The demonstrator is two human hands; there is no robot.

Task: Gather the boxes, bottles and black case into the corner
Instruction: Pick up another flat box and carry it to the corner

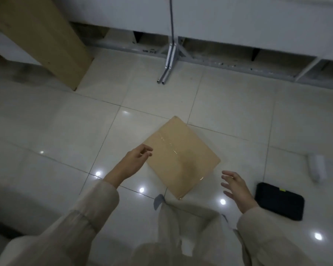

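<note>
Both hands are spread and grasp nothing: the left hand (136, 159) is held at the box's (181, 157) near-left edge, the right hand (236, 189) apart from its right corner — apparently placed for a two-sided lift. The box lies flat on the floor (65, 121). The case (280, 203) lies right of it; a whitish thing (317, 167) beyond — perhaps a bottle — is blurred. The tall carton (46, 39) is cut off.
</note>
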